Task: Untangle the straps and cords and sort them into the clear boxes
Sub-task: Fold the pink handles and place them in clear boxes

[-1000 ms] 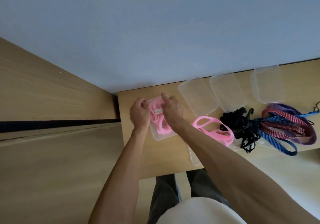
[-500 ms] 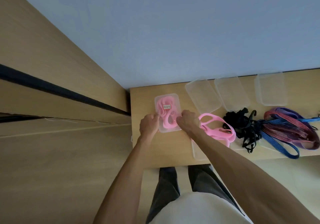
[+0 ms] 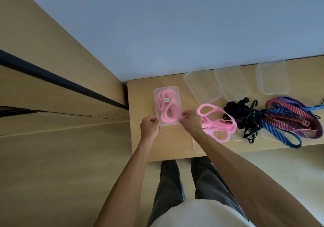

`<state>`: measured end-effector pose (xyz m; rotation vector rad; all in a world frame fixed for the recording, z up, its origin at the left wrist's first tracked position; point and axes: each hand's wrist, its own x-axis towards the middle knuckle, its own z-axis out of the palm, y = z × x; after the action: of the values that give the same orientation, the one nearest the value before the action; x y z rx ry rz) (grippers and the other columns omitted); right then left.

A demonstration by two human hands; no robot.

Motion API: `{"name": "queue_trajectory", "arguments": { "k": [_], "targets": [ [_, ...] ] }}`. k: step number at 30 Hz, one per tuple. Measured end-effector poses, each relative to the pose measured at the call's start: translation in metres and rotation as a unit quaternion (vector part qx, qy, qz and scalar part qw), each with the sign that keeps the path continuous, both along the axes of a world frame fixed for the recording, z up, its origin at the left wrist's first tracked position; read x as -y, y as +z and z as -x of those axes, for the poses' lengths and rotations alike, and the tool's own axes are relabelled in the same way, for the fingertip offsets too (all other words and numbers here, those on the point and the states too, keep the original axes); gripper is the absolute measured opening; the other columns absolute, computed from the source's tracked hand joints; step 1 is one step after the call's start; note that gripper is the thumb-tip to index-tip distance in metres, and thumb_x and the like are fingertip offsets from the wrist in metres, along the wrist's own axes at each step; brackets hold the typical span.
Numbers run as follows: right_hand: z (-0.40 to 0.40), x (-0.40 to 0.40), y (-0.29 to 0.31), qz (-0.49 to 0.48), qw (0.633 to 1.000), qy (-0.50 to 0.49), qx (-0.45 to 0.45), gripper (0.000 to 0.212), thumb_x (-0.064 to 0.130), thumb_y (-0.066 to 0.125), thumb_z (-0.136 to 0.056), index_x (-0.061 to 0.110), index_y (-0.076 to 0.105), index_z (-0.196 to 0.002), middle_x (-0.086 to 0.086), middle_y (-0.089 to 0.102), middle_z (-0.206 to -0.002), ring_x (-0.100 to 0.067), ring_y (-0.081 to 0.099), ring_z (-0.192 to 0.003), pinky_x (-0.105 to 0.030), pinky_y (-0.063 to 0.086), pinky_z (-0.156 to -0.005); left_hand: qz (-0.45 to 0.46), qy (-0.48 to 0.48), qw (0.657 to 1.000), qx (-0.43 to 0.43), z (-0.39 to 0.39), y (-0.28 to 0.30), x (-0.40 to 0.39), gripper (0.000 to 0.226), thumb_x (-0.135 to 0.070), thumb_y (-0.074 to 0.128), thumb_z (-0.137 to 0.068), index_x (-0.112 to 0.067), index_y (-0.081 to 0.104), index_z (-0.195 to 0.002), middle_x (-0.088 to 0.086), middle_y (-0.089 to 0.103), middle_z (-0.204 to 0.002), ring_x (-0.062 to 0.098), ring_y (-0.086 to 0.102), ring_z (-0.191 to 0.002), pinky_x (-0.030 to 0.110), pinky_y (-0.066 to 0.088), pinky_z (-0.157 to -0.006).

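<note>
A: What are the hands doing?
B: The left hand point(image 3: 149, 127) pinches the near left corner of the labelled clear box point(image 3: 167, 106), fingers curled on its rim. The right hand point(image 3: 191, 123) pinches the near right corner the same way.
A: What's inside that box?
B: Coiled pink straps point(image 3: 167, 108), under a lid with a small white label point(image 3: 166, 100). The box lies flat on the wooden table point(image 3: 140, 95).
A: And beyond the hands?
B: Just right of the right hand lies a loose pink strap point(image 3: 217, 121), then a black tangle of cords point(image 3: 245, 116), then blue, red and purple straps point(image 3: 294, 118). Three clear boxes point(image 3: 201, 86) sit behind them by the wall
</note>
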<state>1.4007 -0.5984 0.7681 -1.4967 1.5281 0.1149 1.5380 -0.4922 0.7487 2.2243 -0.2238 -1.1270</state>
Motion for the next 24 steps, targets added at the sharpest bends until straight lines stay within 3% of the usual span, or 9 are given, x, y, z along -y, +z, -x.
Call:
{"name": "queue_trajectory", "arguments": {
  "k": [4, 7, 9, 13, 15, 19, 22, 24],
  "targets": [
    [-0.002, 0.0, -0.001, 0.027, 1.0, -0.007, 0.01, 0.041, 0.001, 0.065, -0.082, 0.008, 0.065, -0.122, -0.014, 0.073, -0.096, -0.032, 0.069, -0.083, -0.046, 0.059, -0.076, -0.001, 0.011, 1.0, -0.002, 0.0, 0.001, 0.002, 0.012, -0.002, 0.058, -0.09, -0.003, 0.065, -0.081, 0.009, 0.068, -0.071, 0.011, 0.061, -0.051, 0.021, 0.051, -0.051],
    [-0.009, -0.002, 0.002, 0.066, 0.998, -0.002, 0.009, 0.042, 0.007, 0.061, -0.088, 0.009, 0.061, -0.13, -0.015, 0.073, -0.105, -0.033, 0.068, -0.089, -0.047, 0.057, -0.081, -0.02, -0.026, 0.999, -0.01, -0.006, 0.008, 0.005, 0.018, -0.017, 0.06, -0.08, 0.001, 0.062, -0.084, 0.012, 0.068, -0.078, 0.018, 0.06, -0.064, 0.03, 0.045, -0.059],
    [-0.012, 0.002, 0.005, 0.096, 0.995, -0.007, 0.015, 0.037, 0.007, 0.057, -0.092, 0.009, 0.065, -0.128, -0.017, 0.072, -0.111, -0.034, 0.068, -0.094, -0.045, 0.057, -0.083, -0.018, -0.045, 0.999, -0.002, -0.012, 0.013, 0.013, 0.022, -0.028, 0.057, -0.074, -0.006, 0.06, -0.076, 0.01, 0.061, -0.073, 0.021, 0.054, -0.067, 0.031, 0.037, -0.063],
    [-0.015, 0.008, 0.003, 0.152, 0.988, 0.035, 0.019, 0.046, -0.006, 0.056, -0.087, 0.009, 0.067, -0.128, -0.017, 0.068, -0.118, -0.033, 0.065, -0.101, -0.042, 0.055, -0.083, -0.002, -0.025, 0.999, 0.043, -0.021, 0.009, 0.023, 0.022, -0.012, 0.057, -0.085, 0.002, 0.06, -0.069, 0.016, 0.069, -0.072, 0.037, 0.066, -0.074, 0.037, 0.047, -0.063],
    [-0.016, 0.008, -0.002, 0.158, 0.984, 0.083, 0.011, 0.047, -0.009, 0.055, -0.086, 0.01, 0.068, -0.127, -0.017, 0.067, -0.115, -0.034, 0.065, -0.098, -0.041, 0.053, -0.08, 0.005, -0.019, 0.998, 0.052, -0.019, 0.003, 0.02, 0.021, -0.009, 0.058, -0.085, 0.003, 0.062, -0.068, 0.015, 0.07, -0.068, 0.036, 0.069, -0.072, 0.042, 0.055, -0.068],
    [-0.016, 0.007, -0.009, 0.155, 0.98, 0.122, 0.0, 0.053, -0.014, 0.054, -0.084, 0.011, 0.066, -0.13, -0.018, 0.069, -0.109, -0.033, 0.067, -0.09, -0.047, 0.055, -0.078, 0.013, 0.004, 0.999, 0.04, -0.017, -0.002, 0.018, 0.019, -0.007, 0.06, -0.083, 0.005, 0.063, -0.07, 0.016, 0.069, -0.066, 0.039, 0.069, -0.069, 0.047, 0.057, -0.067],
    [-0.016, 0.01, -0.007, 0.16, 0.98, 0.115, -0.005, 0.064, -0.012, 0.056, -0.082, 0.013, 0.053, -0.141, -0.01, 0.071, -0.102, -0.032, 0.065, -0.084, -0.045, 0.055, -0.072, 0.019, -0.007, 0.999, 0.031, -0.024, 0.0, 0.023, 0.014, -0.004, 0.059, -0.079, -0.005, 0.066, -0.067, 0.009, 0.069, -0.068, 0.039, 0.069, -0.076, 0.046, 0.057, -0.069],
    [-0.018, 0.013, -0.006, 0.15, 0.984, 0.092, 0.006, 0.055, -0.011, 0.055, -0.081, 0.008, 0.059, -0.132, -0.014, 0.072, -0.099, -0.036, 0.065, -0.082, -0.047, 0.055, -0.071, 0.027, -0.003, 0.999, 0.021, -0.028, 0.001, 0.026, 0.014, -0.007, 0.06, -0.081, -0.014, 0.066, -0.071, 0.002, 0.07, -0.073, 0.034, 0.07, -0.079, 0.044, 0.057, -0.073]
  ]
}}
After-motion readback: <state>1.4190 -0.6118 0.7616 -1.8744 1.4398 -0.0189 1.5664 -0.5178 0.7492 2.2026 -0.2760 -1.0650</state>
